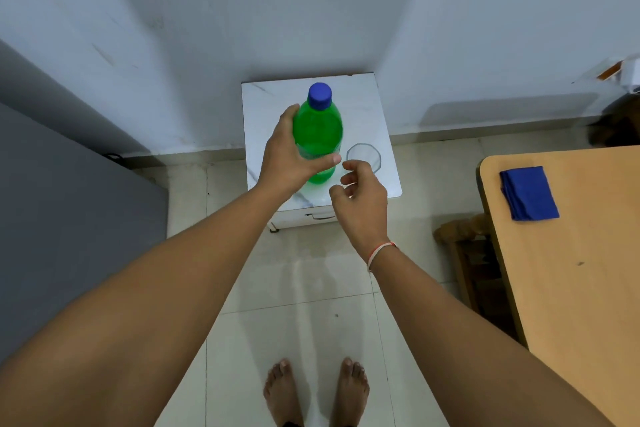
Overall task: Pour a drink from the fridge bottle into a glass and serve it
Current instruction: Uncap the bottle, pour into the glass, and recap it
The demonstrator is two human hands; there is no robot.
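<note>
A green plastic bottle (317, 128) with a blue cap stands upright over a small white marble-topped stand (363, 107). My left hand (289, 158) wraps around the bottle's lower body, thumb across its front. To the right of the bottle a clear empty glass (363, 156) stands on the same top. My right hand (360, 196) hovers just in front of the glass, fingers loosely curled and apart, holding nothing. It partly hides the glass's near side.
A wooden table (571, 270) fills the right side, with a folded blue cloth (528, 192) on it and a wooden chair (467, 253) tucked beside it. A grey fridge surface (69, 218) stands at the left. White walls close the corner behind the stand; tiled floor lies below.
</note>
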